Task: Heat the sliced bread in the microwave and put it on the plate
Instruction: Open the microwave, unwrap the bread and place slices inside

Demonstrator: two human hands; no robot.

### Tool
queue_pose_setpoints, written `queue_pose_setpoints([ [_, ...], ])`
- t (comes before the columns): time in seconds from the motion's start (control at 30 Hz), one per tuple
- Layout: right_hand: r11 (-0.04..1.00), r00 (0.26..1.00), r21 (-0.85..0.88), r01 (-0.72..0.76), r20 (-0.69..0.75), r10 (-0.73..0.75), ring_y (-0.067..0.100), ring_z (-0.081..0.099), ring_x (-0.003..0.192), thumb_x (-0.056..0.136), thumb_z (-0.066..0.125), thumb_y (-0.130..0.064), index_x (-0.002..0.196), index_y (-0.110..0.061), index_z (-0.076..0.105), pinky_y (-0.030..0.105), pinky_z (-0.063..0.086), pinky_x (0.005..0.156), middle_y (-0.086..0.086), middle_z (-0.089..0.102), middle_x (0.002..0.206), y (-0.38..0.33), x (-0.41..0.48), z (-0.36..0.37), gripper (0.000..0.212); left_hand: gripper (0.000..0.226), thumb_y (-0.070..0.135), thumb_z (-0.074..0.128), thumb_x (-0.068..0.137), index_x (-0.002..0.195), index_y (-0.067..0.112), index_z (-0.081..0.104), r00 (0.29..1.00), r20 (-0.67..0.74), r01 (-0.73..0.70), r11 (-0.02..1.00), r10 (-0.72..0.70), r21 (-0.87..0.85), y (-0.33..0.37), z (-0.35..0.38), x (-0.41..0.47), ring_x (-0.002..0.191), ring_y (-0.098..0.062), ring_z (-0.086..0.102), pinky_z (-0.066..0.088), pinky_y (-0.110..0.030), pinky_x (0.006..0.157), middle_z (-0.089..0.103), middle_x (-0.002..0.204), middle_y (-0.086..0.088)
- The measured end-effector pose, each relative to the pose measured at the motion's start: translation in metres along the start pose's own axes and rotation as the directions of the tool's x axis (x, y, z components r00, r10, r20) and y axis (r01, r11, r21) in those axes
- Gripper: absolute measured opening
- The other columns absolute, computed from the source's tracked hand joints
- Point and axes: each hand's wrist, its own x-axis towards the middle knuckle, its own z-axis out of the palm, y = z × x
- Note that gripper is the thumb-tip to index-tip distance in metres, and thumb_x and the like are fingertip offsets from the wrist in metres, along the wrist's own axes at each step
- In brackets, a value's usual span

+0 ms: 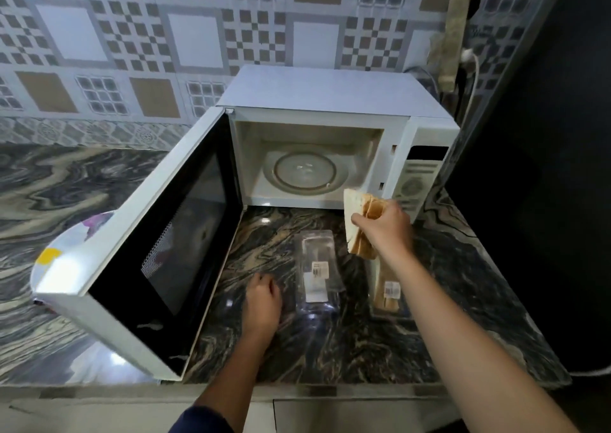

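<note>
My right hand (385, 226) grips a stack of sliced bread (355, 216), held upright in the air just in front of the white microwave (317, 92). The microwave door (165, 234) is swung wide open to the left, and the glass turntable (305, 171) inside is bare. My left hand (264, 300) rests on the marble counter with fingers curled, holding nothing that I can see. A plate (66, 250) with a yellow and purple pattern lies on the counter behind the open door, mostly hidden by it.
A clear plastic bread wrapper (319, 267) with a label lies on the counter (446, 284) between my hands. More packaged bread slices (388, 290) lie under my right forearm. A power strip and cable (456, 42) hang on the tiled wall at right.
</note>
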Motion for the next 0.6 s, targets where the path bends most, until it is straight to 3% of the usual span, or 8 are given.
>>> queue_pose_setpoints([
  [0.1, 0.999, 1.0, -0.03, 0.015, 0.028, -0.014, 0.03, 0.057, 0.105, 0.074, 0.071, -0.039, 0.123, -0.006, 0.045, 0.032, 0.047, 0.075, 0.012, 0.056, 0.12, -0.016, 0.039, 0.019, 0.064, 0.038, 0.016, 0.044, 0.094, 0.13, 0.005, 0.051, 0.99, 0.109, -0.109, 0.983, 0.093, 0.15, -0.008, 0.007, 0.036, 0.123, -0.026, 0.044, 0.031, -0.03, 0.106, 0.048, 0.134, -0.012],
  [0.27, 0.997, 0.997, -0.076, 0.023, 0.075, -0.017, 0.033, 0.054, 0.114, 0.074, 0.07, -0.045, 0.127, -0.007, 0.043, 0.04, 0.05, 0.087, 0.012, 0.056, 0.125, -0.039, 0.103, 0.058, 0.07, 0.051, 0.029, 0.034, 0.098, 0.145, 0.011, 0.028, 0.972, 0.19, -0.19, 0.943, 0.141, 0.275, -0.003, 0.023, 0.095, 0.144, -0.022, 0.018, 0.012, -0.03, 0.117, 0.022, 0.155, -0.009],
  [0.37, 0.999, 0.999, -0.037, -0.009, 0.038, 0.01, 0.031, 0.058, 0.107, 0.074, 0.072, -0.045, 0.117, -0.009, 0.052, 0.033, 0.046, 0.075, 0.01, 0.061, 0.116, -0.051, 0.138, 0.08, 0.06, 0.072, 0.048, 0.004, 0.087, 0.148, 0.012, 0.018, 0.972, 0.193, -0.195, 0.911, 0.131, 0.363, -0.003, 0.034, 0.114, 0.146, -0.02, 0.006, 0.001, -0.031, 0.117, 0.011, 0.158, -0.007],
  [0.43, 0.999, 0.994, -0.026, -0.034, 0.106, 0.037, 0.027, 0.063, 0.098, 0.079, 0.068, -0.045, 0.107, -0.008, 0.063, 0.029, 0.044, 0.072, 0.009, 0.066, 0.107, -0.061, 0.158, 0.092, 0.046, 0.084, 0.049, -0.011, 0.075, 0.149, 0.014, 0.01, 0.976, 0.178, -0.185, 0.897, 0.122, 0.402, -0.006, 0.04, 0.117, 0.146, -0.016, 0.001, -0.003, -0.03, 0.116, 0.003, 0.158, -0.002],
  [0.5, 0.995, 0.974, 0.006, -0.098, 0.208, 0.094, 0.026, 0.061, 0.105, 0.087, 0.06, -0.04, 0.114, -0.009, 0.061, 0.03, 0.047, 0.084, 0.011, 0.064, 0.116, -0.067, 0.177, 0.107, 0.041, 0.084, 0.048, -0.014, 0.074, 0.149, 0.015, 0.005, 0.976, 0.178, -0.192, 0.887, 0.127, 0.421, -0.008, 0.042, 0.117, 0.146, -0.013, -0.003, -0.006, -0.029, 0.115, -0.004, 0.156, 0.002],
  [0.6, 0.998, 0.967, 0.034, -0.048, 0.254, 0.038, 0.03, 0.041, 0.13, 0.093, 0.054, -0.03, 0.143, -0.006, 0.03, 0.034, 0.033, 0.108, 0.016, 0.039, 0.144, -0.079, 0.2, 0.128, 0.061, 0.079, 0.045, -0.014, 0.077, 0.149, 0.016, 0.003, 0.974, 0.183, -0.206, 0.872, 0.137, 0.444, -0.008, 0.041, 0.119, 0.143, -0.01, -0.01, -0.009, -0.027, 0.113, -0.003, 0.157, 0.001],
])
